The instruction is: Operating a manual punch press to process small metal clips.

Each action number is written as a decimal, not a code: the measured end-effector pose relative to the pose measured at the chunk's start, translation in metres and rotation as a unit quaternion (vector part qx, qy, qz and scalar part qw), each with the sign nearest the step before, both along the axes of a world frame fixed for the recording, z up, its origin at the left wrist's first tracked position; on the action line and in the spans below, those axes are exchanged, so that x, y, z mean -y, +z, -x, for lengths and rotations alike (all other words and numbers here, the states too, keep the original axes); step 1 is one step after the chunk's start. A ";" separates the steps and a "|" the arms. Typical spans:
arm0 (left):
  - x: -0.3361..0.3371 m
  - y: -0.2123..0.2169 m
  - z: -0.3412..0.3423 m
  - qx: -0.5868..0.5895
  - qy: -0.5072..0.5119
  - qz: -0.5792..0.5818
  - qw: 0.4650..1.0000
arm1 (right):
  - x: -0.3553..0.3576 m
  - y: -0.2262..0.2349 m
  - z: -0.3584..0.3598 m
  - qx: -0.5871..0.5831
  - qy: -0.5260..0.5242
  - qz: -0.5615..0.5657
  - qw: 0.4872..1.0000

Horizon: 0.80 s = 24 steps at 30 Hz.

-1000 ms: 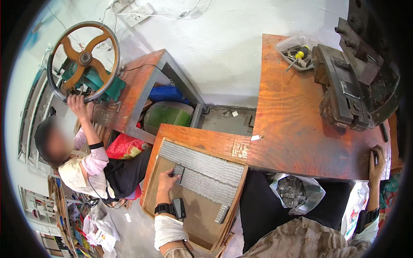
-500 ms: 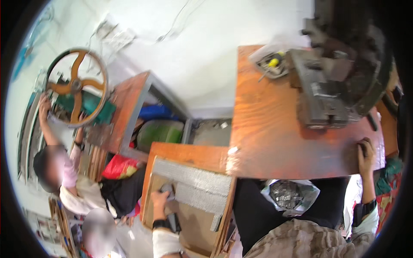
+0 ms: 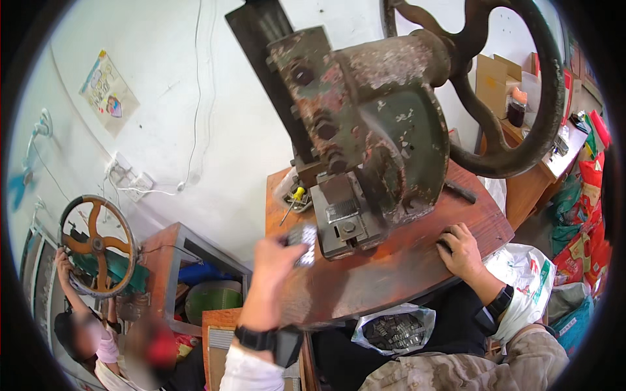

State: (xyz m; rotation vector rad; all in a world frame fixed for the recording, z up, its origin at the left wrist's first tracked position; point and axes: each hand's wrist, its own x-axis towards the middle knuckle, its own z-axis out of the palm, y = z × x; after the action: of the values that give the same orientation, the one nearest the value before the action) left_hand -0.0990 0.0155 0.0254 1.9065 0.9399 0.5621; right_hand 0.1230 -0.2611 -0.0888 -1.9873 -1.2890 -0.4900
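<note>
head view: we see one frame, looking down at a worn orange-brown wooden table point(image 3: 391, 274).
left hand point(image 3: 270, 264): raised over the table's near edge, black wristwatch on the wrist; grip pinching a small grey ribbed metal plate point(image 3: 301, 240); motion-blurred.
plate position: held in the air just left of the machine's die block, above the table; we cannot tell whether it touches the block.
right hand point(image 3: 462, 247): flat on the table just right of the machine base, fingers curled over a small dark object point(image 3: 445, 242); we cannot tell whether that grip is pressed together on it or only resting.
machine: rusty green-grey cast-iron hand press point(image 3: 375, 124) standing on the table, big black handwheel point(image 3: 521, 85) at upper right, grey steel die block point(image 3: 345, 221) at its foot.
behind the press: yellow-handled screwdriver point(image 3: 295, 197) lying in a clear bag on the table's far left corner.
below the table: clear plastic bag of small grey metal parts point(image 3: 394, 329) near our lap.
left side: another person, one hand point(image 3: 62, 257) on an orange-spoked handwheel point(image 3: 98, 244) of a second press, well apart from us.
</note>
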 end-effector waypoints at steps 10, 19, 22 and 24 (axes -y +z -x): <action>0.009 -0.011 -0.099 -0.010 0.054 -0.250 0.967 | 0.002 0.000 -0.003 -0.013 0.039 -0.004 0.999; 0.009 0.005 -0.081 0.086 -0.063 0.063 0.992 | 0.004 -0.003 -0.006 -0.007 0.030 -0.010 0.999; -0.007 -0.032 -0.081 0.155 -0.048 -0.073 0.984 | 0.004 0.004 -0.002 -0.014 0.045 -0.035 0.998; -0.020 -0.056 -0.080 0.126 -0.043 -0.138 0.981 | -0.008 0.018 0.012 -0.039 0.129 -0.073 0.988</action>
State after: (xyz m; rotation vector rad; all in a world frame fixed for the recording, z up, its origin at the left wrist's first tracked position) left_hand -0.0194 0.0350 -0.0309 2.0479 0.6378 0.8968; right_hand 0.1110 -0.2532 -0.0711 -1.6732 -1.3954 -0.3671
